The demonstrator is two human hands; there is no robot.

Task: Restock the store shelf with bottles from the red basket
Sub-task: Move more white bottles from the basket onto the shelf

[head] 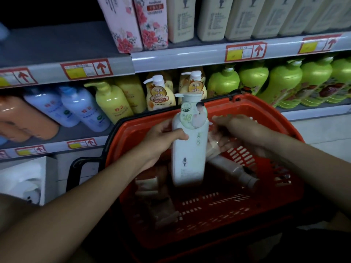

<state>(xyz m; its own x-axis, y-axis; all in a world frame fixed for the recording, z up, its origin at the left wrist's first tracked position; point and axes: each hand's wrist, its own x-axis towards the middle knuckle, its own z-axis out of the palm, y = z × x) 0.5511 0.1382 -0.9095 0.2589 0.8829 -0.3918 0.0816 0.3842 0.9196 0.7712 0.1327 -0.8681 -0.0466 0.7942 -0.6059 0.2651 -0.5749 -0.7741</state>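
Left hand (pixel 161 133) wrapped round white pump bottle (pixel 189 141), thumb across front, holding upright above red basket (pixel 266 111) for lifting to shelf. Right hand (pixel 235 130) just beside, fingers curled on something clear (blurred, cannot identify), likely steadying.

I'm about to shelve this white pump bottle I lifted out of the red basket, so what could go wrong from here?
1. Only the left hand grips the white pump bottle, partway up its side; it might slip back into the red basket.
2. The right hand hovers beside it, apparently holding nothing, so it may not catch a slip.
3. The shelf's yellow pump bottles stand crowded; squeezing in could topple them.
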